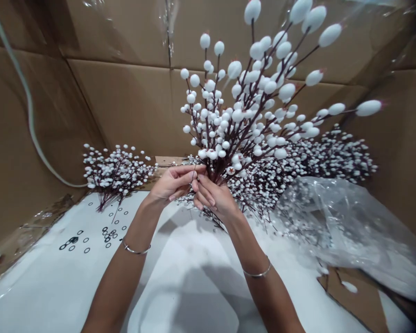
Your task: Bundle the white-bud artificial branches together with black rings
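A bunch of artificial white berry stems with dark reddish stalks rises in front of me, its large oval berries fanning to the upper right. My right hand is closed around the gathered stalks at the base of the bunch. My left hand sits right beside it, with fingertips pinching a thin dark wire or stalk at the bunch's base. The fingers hide the exact point where the stalks gather.
A smaller white berry spray stands at left, and a heap of sprays lies at right beside a clear plastic bag. Several black rings lie on the white sheet. Cardboard walls surround everything.
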A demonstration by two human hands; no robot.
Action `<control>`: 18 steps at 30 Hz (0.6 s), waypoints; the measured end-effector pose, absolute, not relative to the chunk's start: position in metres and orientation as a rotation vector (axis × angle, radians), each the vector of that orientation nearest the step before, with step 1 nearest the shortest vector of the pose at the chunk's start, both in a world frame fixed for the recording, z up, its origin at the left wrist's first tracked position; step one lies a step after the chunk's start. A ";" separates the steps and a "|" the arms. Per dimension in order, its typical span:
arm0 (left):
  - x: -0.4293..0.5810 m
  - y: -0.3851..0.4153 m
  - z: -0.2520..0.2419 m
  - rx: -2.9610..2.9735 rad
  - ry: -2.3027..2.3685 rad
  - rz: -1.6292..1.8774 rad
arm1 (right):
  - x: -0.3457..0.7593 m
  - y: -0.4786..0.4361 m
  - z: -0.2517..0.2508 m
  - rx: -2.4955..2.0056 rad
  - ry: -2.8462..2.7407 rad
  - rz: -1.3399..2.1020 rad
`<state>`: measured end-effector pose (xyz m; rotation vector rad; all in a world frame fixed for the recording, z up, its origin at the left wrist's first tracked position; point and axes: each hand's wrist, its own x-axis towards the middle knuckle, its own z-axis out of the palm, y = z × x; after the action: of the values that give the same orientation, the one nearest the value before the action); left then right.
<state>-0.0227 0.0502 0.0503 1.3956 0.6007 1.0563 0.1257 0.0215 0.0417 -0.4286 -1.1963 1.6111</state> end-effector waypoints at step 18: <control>0.002 0.023 0.055 1.838 0.972 1.308 | 0.146 0.034 0.050 -0.409 -1.004 1.254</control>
<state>0.0016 0.0228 0.0555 1.8379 0.9721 1.3079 0.1460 0.0335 0.0502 -0.4090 -1.0036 1.2543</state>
